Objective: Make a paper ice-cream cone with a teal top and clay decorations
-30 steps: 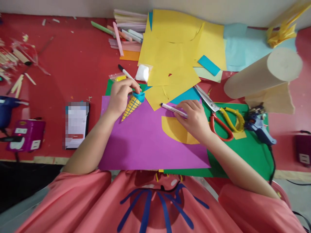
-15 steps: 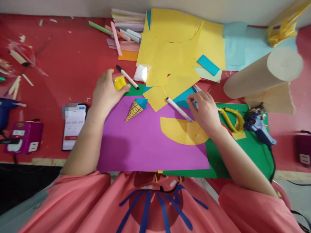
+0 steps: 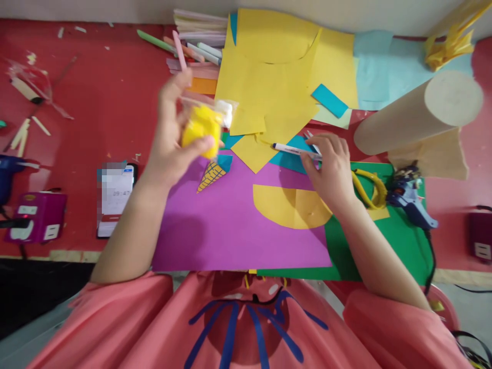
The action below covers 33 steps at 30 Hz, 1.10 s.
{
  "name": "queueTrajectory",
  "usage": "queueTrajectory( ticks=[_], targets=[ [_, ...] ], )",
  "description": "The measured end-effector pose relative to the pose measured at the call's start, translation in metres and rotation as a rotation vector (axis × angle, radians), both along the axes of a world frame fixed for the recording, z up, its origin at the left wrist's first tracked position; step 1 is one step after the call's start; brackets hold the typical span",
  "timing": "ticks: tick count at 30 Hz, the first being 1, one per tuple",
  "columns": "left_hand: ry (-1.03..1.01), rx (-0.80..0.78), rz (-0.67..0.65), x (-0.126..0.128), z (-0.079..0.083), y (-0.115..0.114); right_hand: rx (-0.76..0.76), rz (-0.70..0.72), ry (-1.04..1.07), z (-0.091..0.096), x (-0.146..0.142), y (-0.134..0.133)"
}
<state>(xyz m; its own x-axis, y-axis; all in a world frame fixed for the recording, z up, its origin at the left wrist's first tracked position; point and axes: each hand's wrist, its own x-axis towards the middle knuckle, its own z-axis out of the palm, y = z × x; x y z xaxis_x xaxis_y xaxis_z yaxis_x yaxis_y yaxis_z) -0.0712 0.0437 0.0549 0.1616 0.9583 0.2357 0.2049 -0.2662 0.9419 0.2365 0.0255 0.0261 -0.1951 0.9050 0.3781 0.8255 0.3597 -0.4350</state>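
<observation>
My left hand (image 3: 169, 136) is closed around a small clear plastic bag of yellow modelling clay (image 3: 202, 128), raised above the table and somewhat blurred. Below it a small paper cone (image 3: 212, 177) with a grid pattern and blue top lies on the purple sheet (image 3: 230, 230). My right hand (image 3: 330, 166) has its thumb and fingers closed on the end of a white marker (image 3: 288, 148). That marker lies level over a blue paper piece (image 3: 292, 161). Scissors (image 3: 310, 137) show partly behind my right fingers. A rounded yellow paper cutout (image 3: 288, 207) rests on the purple sheet.
Large yellow sheets (image 3: 269, 87) spread at the back beside a paper stack (image 3: 203, 25). A cardboard tube (image 3: 411, 118) stands at the right, with a glue gun (image 3: 413, 202) and yellow ring (image 3: 369, 189). A phone (image 3: 115, 200) lies at the left.
My left hand has lifted the yellow clay bag up and to the right. The white marker has swung to nearly level and moved up, with my right hand now at its end.
</observation>
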Motion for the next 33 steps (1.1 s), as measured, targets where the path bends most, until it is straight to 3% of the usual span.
queueTrajectory(
  ticks=[3,5,7,11,17,22,27,29,33],
  targets=[
    [-0.111,-0.312,-0.322,0.032,-0.001,-0.031,-0.083,0.096,0.194,0.011,-0.008,-0.012],
    [-0.102,-0.431,-0.396,0.047,-0.012,-0.045,-0.291,0.198,0.376,0.015,-0.019,-0.023],
    [-0.014,-0.433,-0.419,0.055,-0.025,-0.051,-0.522,0.25,0.514,0.013,-0.029,-0.031],
    [0.088,-0.377,-0.326,0.054,-0.041,-0.045,-0.634,0.227,0.631,0.002,-0.039,-0.035],
    [-0.098,-0.441,-0.133,0.052,-0.045,-0.035,-0.917,0.274,0.938,0.001,-0.033,-0.03],
    [-0.026,-0.294,-0.165,0.054,-0.049,-0.035,-0.955,0.274,1.022,0.001,-0.035,-0.031],
    [0.422,0.263,0.017,0.061,-0.044,-0.05,-0.851,0.268,1.088,-0.004,-0.038,-0.037],
    [0.504,0.393,-0.021,0.066,-0.043,-0.057,-0.833,0.284,1.084,-0.004,-0.039,-0.04],
    [0.419,0.408,-0.136,0.076,-0.051,-0.063,-0.831,0.316,1.029,-0.003,-0.04,-0.044]
  ],
)
